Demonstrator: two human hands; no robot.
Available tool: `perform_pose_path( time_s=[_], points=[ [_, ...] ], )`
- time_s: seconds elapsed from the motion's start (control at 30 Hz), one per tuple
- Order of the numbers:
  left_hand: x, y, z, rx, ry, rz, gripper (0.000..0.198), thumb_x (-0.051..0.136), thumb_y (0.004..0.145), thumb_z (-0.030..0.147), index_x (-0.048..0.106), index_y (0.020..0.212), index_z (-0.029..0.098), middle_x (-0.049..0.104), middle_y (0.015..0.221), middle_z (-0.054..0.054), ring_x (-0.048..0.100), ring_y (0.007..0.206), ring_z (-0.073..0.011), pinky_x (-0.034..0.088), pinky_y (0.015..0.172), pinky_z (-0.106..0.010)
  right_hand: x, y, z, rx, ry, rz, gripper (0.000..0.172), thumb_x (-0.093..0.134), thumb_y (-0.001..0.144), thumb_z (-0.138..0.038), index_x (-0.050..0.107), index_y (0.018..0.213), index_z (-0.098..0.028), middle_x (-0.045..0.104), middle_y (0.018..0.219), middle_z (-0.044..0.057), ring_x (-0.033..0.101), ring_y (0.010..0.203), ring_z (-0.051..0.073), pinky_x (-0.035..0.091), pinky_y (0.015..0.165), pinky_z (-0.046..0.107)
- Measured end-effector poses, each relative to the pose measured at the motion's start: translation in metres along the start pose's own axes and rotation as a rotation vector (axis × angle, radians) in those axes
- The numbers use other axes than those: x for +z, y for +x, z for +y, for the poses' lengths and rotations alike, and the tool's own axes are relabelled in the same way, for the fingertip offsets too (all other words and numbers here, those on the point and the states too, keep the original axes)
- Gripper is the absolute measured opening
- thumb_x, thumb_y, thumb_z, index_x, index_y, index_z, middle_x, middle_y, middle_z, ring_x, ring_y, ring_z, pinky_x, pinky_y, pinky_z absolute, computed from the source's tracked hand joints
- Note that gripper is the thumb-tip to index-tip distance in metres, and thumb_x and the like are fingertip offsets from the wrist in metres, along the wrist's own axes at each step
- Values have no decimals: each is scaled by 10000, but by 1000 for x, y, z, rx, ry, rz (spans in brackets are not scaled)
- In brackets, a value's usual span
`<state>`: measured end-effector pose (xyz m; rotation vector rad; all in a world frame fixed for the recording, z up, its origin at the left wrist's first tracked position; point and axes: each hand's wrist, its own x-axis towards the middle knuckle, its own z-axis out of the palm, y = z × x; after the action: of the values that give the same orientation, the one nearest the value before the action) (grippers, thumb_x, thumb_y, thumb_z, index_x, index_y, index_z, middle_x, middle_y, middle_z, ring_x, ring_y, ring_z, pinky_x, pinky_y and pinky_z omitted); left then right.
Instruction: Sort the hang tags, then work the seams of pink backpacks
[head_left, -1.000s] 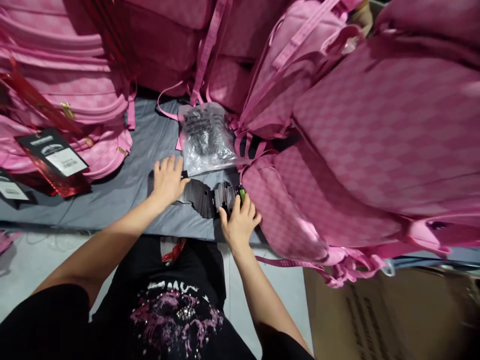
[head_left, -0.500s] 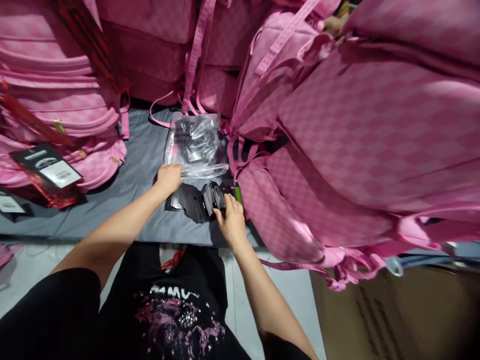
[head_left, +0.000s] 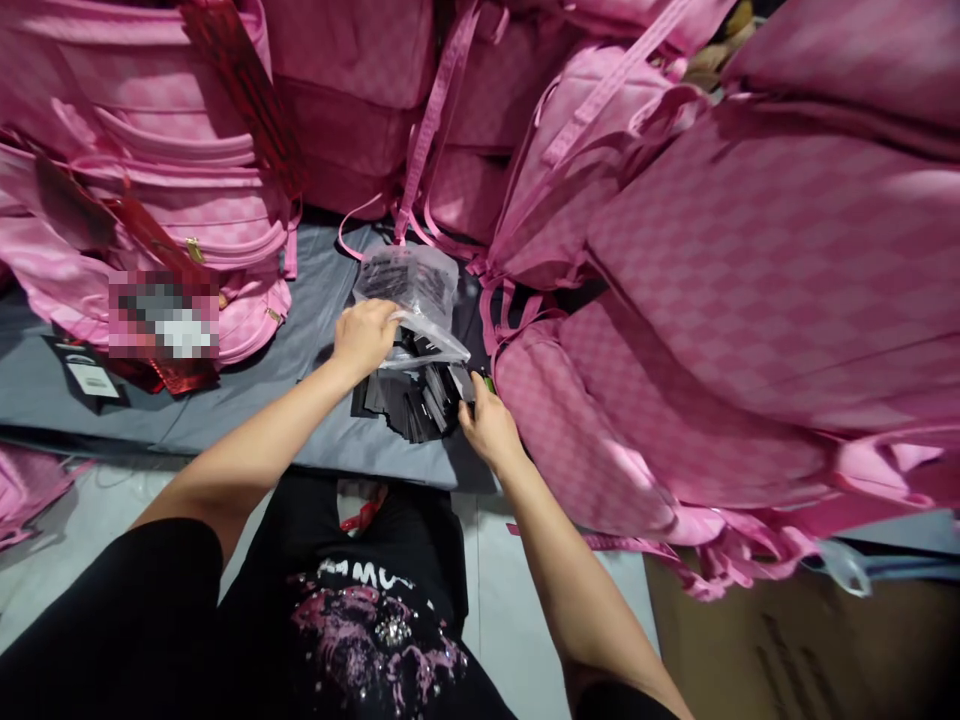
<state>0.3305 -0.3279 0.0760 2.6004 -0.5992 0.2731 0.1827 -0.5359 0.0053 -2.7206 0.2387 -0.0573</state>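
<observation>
On cloth [head_left: 300, 320], black cards [head_left: 409, 405], sideways row

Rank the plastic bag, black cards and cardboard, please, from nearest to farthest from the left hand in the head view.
1. Plastic bag: pinched at its edge by the left hand.
2. Black cards: just below the bag, toward the person.
3. Cardboard: far off, at the lower right.

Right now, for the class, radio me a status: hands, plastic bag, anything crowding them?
Left hand gripping plastic bag by its edge. Right hand at black cards. Pink backpack close on the right.
</observation>
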Motion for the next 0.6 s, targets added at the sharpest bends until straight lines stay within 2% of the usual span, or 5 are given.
perform_pose_path(
  time_s=[0.23, 0.37, 0.47, 0.5, 0.6],
  points=[
    [-16, 4, 1, 37, 76, -57, 304, 501, 990, 350, 731, 1129, 208, 726, 1181, -76, 606, 1137, -276, 468, 942, -394, -12, 17, -25, 107, -224, 51, 509, 407, 922, -164, 501, 1403, -28, 689, 1184, 245, 671, 1059, 342, 552, 884, 432],
    [-19, 8, 3, 8, 87, -33, 289, 517, 986, 348, 750, 1093, 216, 702, 1157, -79, 559, 1147, -281, 471, 927, -399, -36, -6, -32, 127, -119, 301, 524, 424, 920, -206, 493, 1410, -35, 690, 1161, 246, 664, 1063, 337, 543, 910, 455],
    [-19, 10, 6, 23, 39, -3, 293, 515, 989, 346, 756, 1091, 214, 675, 1126, -88, 554, 1115, -266, 476, 897, -382, -48, -27, -47, 197, 249, 417, 519, 522, 880, -265, 538, 1377, -118, 711, 1016, 142, 678, 903, 271, 569, 860, 427],
    [-20, 10, 7, 34, 22, 11, 298, 509, 993, 346, 756, 1094, 212, 669, 1109, -89, 556, 1102, -261, 476, 893, -378, -48, -29, -55, 253, 470, 351, 489, 557, 864, -275, 570, 1337, -151, 704, 947, 94, 666, 821, 236, 585, 803, 403],
    [-24, 8, 12, 82, -1, 53, 294, 505, 994, 325, 749, 1122, 219, 660, 1073, -82, 562, 1069, -252, 479, 877, -368, -34, -5, -83, 440, 1176, -29, 259, 655, 815, -260, 674, 1056, -166, 653, 759, 9, 591, 636, 156, 599, 643, 348]
  ],
)
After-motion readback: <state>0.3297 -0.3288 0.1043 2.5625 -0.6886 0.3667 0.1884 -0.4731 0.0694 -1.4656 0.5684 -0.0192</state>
